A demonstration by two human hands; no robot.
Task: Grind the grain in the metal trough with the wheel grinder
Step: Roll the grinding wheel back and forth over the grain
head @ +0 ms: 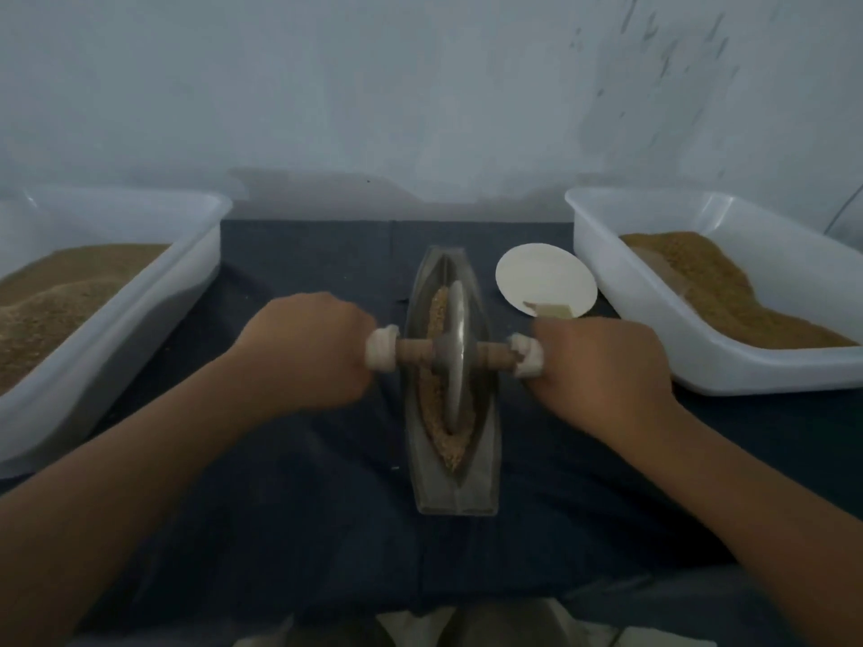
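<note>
I'm on the head feed now, looking down at a dark blue cloth [303, 506] with the metal trough [450, 492] lying dead centre, its long axis running away from the camera. The grain [449, 452] sits in the trough's narrow channel, heaped along the left of the wheel and piled at the near end.

The wheel grinder [455, 361] stands upright on its edge in that channel, about midway along the trough, with its wooden axle [413, 354] crossing over both rims. The left hand [308, 347] is curled round the left end of the axle, fist tight, gripping the white wrapping [380, 350] there. The right hand [602, 366] does the same on the right end, fingers closed over its own white wrapping [527, 357]. I see only the backs of the hands, so I can't make out the fingertips.

Left of the cloth is a white plastic tub [177, 277] holding a bed of tan grain (the picture is soft, so I can't tell how fine it is). A second white tub [654, 352] on the right holds a similar brown heap. Between that tub and the trough is a small white plate [537, 273], apart from both, with a tan scrap [551, 310] on its near edge.
</note>
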